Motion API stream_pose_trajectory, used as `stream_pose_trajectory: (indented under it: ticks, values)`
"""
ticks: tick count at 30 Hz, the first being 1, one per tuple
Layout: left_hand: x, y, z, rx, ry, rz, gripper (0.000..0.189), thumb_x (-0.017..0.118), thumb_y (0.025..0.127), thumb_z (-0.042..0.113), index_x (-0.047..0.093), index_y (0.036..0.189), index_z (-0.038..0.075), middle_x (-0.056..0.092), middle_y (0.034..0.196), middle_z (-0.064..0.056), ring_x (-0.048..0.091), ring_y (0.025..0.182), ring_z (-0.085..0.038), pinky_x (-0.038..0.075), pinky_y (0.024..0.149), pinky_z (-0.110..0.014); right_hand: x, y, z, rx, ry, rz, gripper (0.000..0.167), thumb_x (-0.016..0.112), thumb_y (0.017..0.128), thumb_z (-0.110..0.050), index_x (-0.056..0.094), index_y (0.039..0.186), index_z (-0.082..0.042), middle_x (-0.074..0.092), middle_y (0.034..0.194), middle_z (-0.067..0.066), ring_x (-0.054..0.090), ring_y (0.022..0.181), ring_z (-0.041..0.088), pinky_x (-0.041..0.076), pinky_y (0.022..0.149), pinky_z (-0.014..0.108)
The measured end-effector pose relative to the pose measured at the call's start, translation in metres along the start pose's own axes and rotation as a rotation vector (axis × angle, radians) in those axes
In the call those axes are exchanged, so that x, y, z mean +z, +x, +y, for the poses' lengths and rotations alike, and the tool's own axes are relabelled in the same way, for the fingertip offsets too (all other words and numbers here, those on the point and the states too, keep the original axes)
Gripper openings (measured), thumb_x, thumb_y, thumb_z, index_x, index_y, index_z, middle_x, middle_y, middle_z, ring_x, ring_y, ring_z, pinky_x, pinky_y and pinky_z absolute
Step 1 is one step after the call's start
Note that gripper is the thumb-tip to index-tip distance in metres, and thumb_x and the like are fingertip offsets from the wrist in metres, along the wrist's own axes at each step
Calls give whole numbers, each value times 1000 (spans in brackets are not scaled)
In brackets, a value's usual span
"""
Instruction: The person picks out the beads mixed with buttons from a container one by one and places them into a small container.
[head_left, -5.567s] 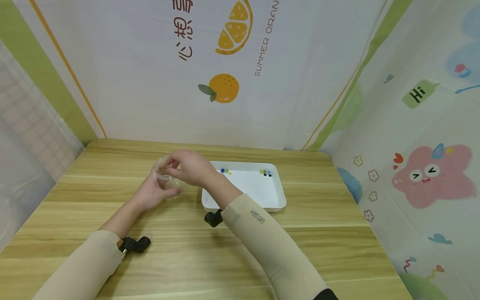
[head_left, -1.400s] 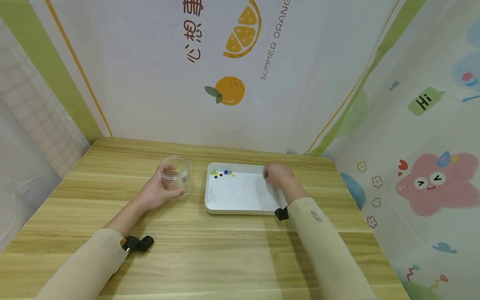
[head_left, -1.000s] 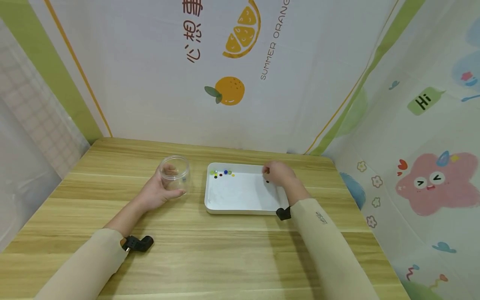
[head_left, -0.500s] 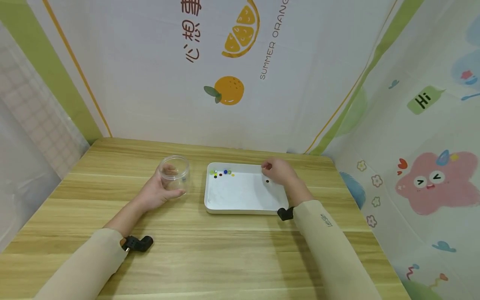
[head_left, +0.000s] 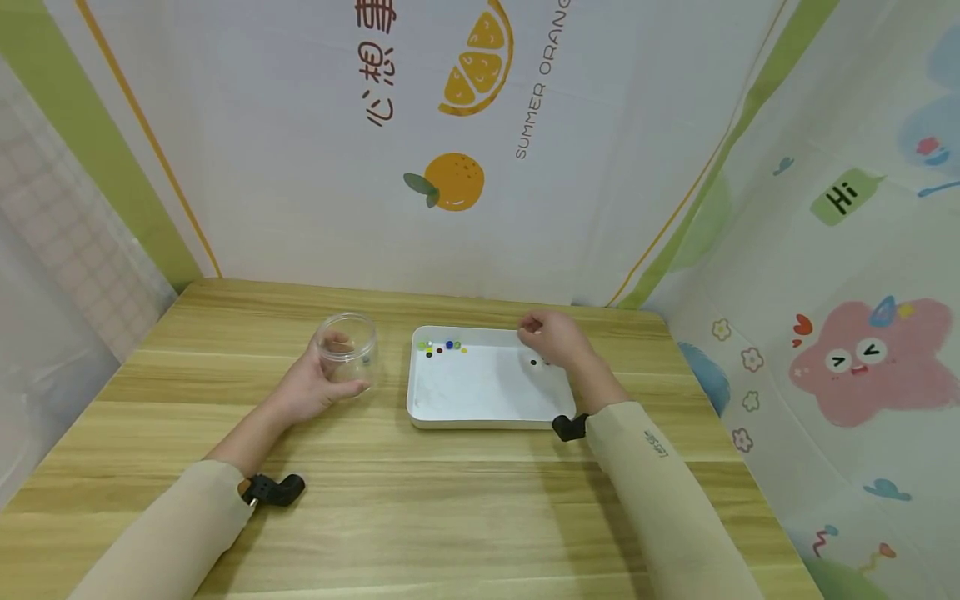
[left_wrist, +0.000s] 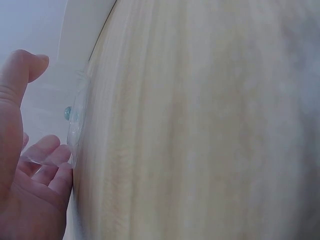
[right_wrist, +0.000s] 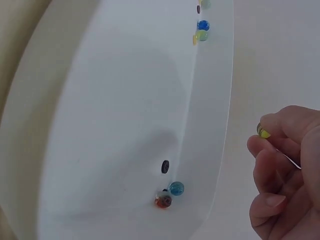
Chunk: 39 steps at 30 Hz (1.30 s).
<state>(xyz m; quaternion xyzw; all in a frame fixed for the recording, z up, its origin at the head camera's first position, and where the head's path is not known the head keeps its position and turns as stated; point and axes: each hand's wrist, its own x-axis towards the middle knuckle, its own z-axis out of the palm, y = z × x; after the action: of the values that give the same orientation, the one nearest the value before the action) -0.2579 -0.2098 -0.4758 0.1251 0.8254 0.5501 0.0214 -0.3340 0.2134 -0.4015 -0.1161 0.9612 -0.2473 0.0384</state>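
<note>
Both hands are holding something, and the right hand [head_left: 557, 335], right of centre in the head view, is the one that has just moved. Over the last second it has risen a little from the upper right corner of the white tray [head_left: 487, 392]. Meanwhile, the right wrist view shows its thumb and a fingertip pinching a small yellow-and-dark bead [right_wrist: 263, 131], apparently lifted off the tray floor. That rise has uncovered a black button [right_wrist: 165, 167], with a teal bead [right_wrist: 176, 188] and a reddish-brown bead [right_wrist: 163, 200] near it at the bottom centre of that view. Left of centre in the head view, the left hand [head_left: 313, 390] keeps its curled grip round the clear jar [head_left: 354, 355], which stands mouth up and has hardly shifted; a green-blue bead [left_wrist: 67, 113] shows through its wall. At the tray's upper left, the blue bead [head_left: 449, 345] and the small coloured pieces around it lie undisturbed. For the work in hand, I judge this one pick complete: one piece is secured between the fingertips, while the others remain in the tray.
</note>
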Motion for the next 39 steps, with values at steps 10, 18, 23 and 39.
stream_pose_trajectory:
  ticks: [10, 18, 23, 39]
  values:
    - [0, -1, 1, -6, -5, -5, 87, 88, 93, 10, 25, 152, 2, 44, 157, -30, 52, 146, -53, 45, 117, -55, 2, 0, -15, -32, 85, 8, 32, 64, 109, -33, 75, 132, -13, 76, 126, 8, 69, 94, 20, 56, 85, 39]
    - [0, 0, 1, 1, -2, -2, 86, 88, 93, 8, 25, 152, 1, 44, 157, -32, 51, 146, -55, 42, 120, -63, 3, -1, -34, -39, 192, 7, 31, 67, 109, -32, 74, 133, -14, 75, 126, 7, 70, 86, 21, 57, 71, 33]
    - [0, 0, 0, -2, 5, 0, 86, 88, 93, 9, 26, 152, 1, 44, 157, -31, 51, 146, -55, 42, 119, -63, 5, -1, -49, -27, 212, -3, 29, 69, 108, -34, 75, 131, -16, 74, 125, 4, 70, 86, 22, 56, 68, 32]
    - [0, 0, -1, -14, 2, -3, 88, 89, 92, 11, 26, 154, 1, 45, 158, -30, 52, 146, -53, 45, 117, -56, 7, 6, -100, -155, 254, -30, 26, 69, 109, -30, 75, 129, -15, 75, 121, 3, 66, 86, 21, 61, 75, 31]
